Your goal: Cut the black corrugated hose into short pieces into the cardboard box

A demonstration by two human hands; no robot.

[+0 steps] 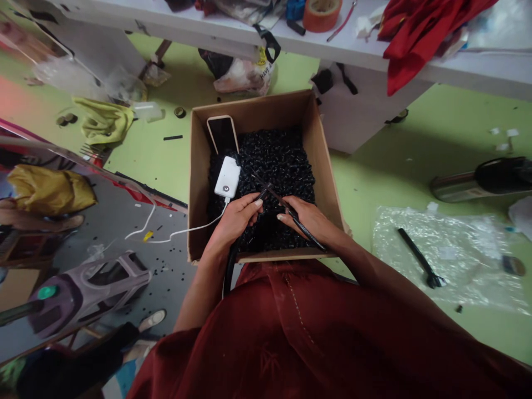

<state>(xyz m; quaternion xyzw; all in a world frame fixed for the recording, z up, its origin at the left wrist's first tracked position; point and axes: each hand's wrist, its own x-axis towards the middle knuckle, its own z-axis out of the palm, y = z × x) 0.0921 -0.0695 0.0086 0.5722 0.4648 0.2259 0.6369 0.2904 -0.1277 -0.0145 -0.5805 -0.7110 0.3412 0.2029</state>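
Note:
A cardboard box [326, 160] in front of me holds a heap of small shiny black pieces [278, 152]. Over the heap, my left hand [240, 216] pinches a black ridged strip [263, 193]. A black band hangs below that wrist; whether it is the same strip, I cannot tell. My right hand [305, 216] is closed around a long dark tool [305, 228] with a slim pointed end. Its tip lies across the strip beside my left fingers. The tool's exact kind is unclear.
In the box, a phone [223, 136] leans near a white power bank [228, 177] with a white cable [183, 235]. A white table [249, 47] stands ahead. A flask [457, 185] and plastic sheet [457, 255] lie right. A purple stool [100, 288] and another person's feet [153, 320] are left.

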